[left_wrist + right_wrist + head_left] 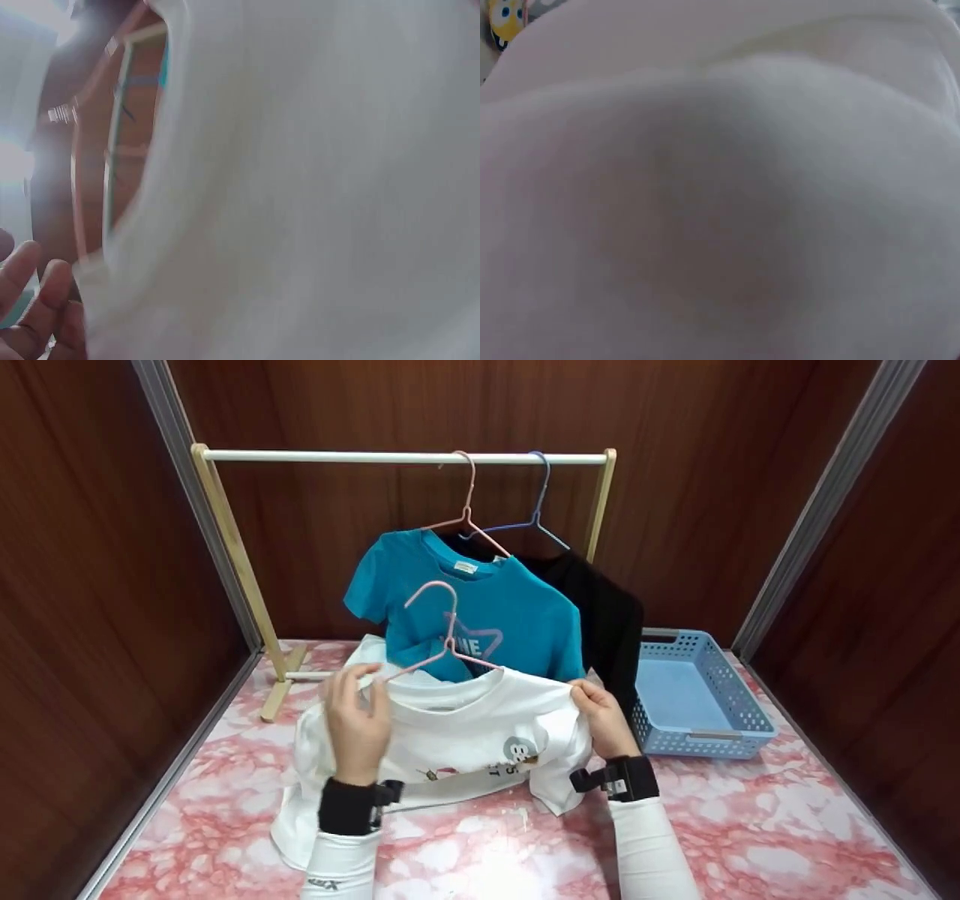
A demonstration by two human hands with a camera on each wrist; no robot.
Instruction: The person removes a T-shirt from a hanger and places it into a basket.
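Note:
A white T-shirt (465, 727) with a printed front hangs on a pink hanger (451, 641), held up above the table. My right hand (604, 718) pinches the shirt at its shoulder on the right. By the left shoulder, my left hand (358, 727) has its fingers loosely bent and spread. Those fingers (54, 285) are beside the shirt's edge in the left wrist view and do not visibly grip it. White cloth (727, 210) fills most of the right wrist view and hides the right fingers there.
Behind, a white-barred rack (337, 457) carries a blue T-shirt (420, 577) on a pink hanger and a black garment (611, 607) on a blue hanger. A light-blue basket (697, 733) stands at right on the pink marbled table (780, 840). Dark wood panels enclose the space.

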